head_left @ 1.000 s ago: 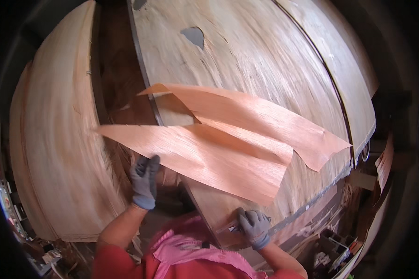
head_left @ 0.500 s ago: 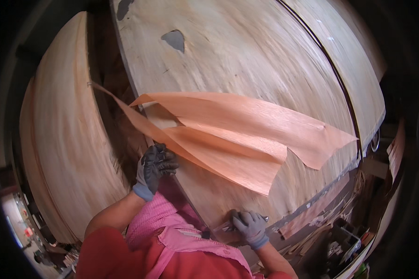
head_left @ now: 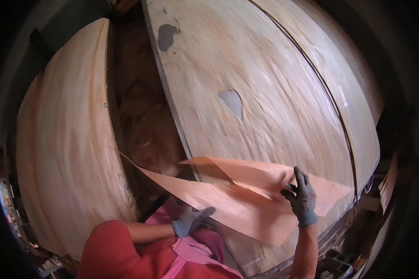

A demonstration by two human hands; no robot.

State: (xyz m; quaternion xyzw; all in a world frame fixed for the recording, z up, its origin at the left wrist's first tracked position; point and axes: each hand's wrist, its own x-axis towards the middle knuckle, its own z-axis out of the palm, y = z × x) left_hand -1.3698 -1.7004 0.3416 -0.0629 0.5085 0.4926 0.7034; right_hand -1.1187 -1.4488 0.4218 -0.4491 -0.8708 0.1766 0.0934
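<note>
A thin, reddish-orange veneer sheet [head_left: 246, 197], torn and partly folded, lies across the near edge of a large pale veneer stack [head_left: 265, 93]. My right hand [head_left: 301, 197], in a grey glove, pinches the sheet's upper layer near its right side. My left hand [head_left: 191, 220], also gloved, sits under the sheet's lower left edge with fingers stretched along it; whether it grips the sheet is hidden. My red sleeve and a pink apron fill the lower middle.
A second pale veneer stack [head_left: 70, 153] stands at the left, with a dark gap holding brown scraps [head_left: 144, 116] between the stacks. Two grey knot patches [head_left: 232, 101] mark the big sheet. A dark seam [head_left: 326, 93] crosses its right part. Clutter lies at the lower right.
The orange sheet has come down and nearer to me. My right hand moved up from the table edge onto the sheet; my left hand dropped lower beneath its left edge.
</note>
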